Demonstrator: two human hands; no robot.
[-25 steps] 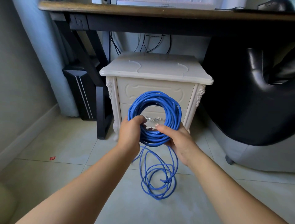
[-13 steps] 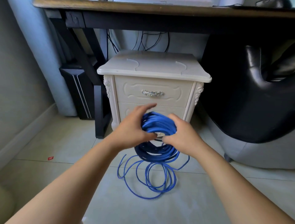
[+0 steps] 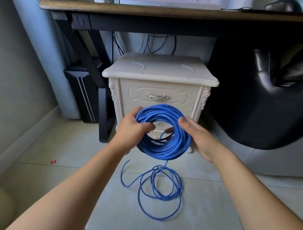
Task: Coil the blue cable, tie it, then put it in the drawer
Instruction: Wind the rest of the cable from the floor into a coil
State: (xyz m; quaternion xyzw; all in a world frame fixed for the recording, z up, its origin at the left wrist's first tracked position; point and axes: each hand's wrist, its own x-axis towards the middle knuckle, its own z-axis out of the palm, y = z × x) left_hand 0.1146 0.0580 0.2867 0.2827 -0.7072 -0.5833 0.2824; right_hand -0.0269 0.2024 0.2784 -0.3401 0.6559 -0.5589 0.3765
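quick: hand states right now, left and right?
Left hand: grips the left side of the blue cable coil.
Right hand: holds the coil's right side, thumb on top.

Both left hand and right hand grip.

No wording can be read anywhere. The white device on the far wooden desk bears a small grey marking, too blurred to make out.
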